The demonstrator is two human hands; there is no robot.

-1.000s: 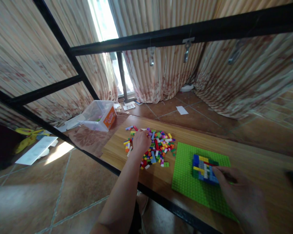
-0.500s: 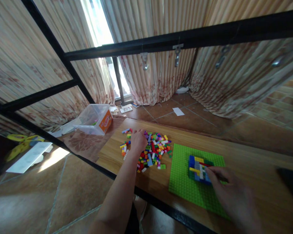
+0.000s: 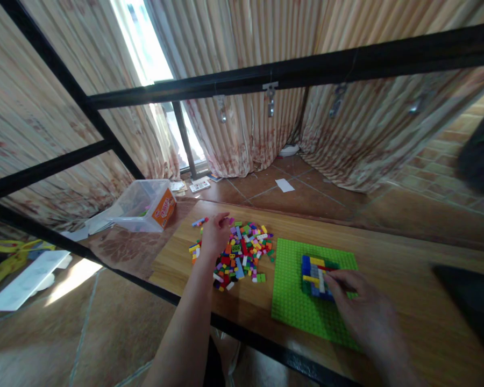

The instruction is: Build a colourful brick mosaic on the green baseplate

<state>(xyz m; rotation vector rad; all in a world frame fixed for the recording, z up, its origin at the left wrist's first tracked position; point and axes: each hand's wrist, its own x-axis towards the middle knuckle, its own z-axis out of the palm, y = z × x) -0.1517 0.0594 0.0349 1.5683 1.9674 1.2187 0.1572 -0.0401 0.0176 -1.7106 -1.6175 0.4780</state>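
A heap of small coloured bricks (image 3: 246, 252) lies on the wooden table (image 3: 387, 258). My left hand (image 3: 213, 235) rests over the heap's left side, fingers curled down among the bricks; what it grips, if anything, is hidden. A green baseplate (image 3: 294, 301) lies to the right of the heap, and a low block of blue, yellow, grey and red bricks (image 3: 312, 274) stands on it. My right hand (image 3: 357, 301) touches the right side of that block with its fingertips pinched against it.
A clear plastic box with an orange label (image 3: 147, 204) stands at the table's far left on a brown patterned cloth (image 3: 116, 244). A black frame bar (image 3: 290, 67) crosses overhead. A dark object (image 3: 471, 301) lies at the right. Papers and curtains sit behind.
The view has shifted, so everything sits further left in the picture. My left hand stays in the brick heap. My right hand has stayed at the built block, fingertips closer to its top.
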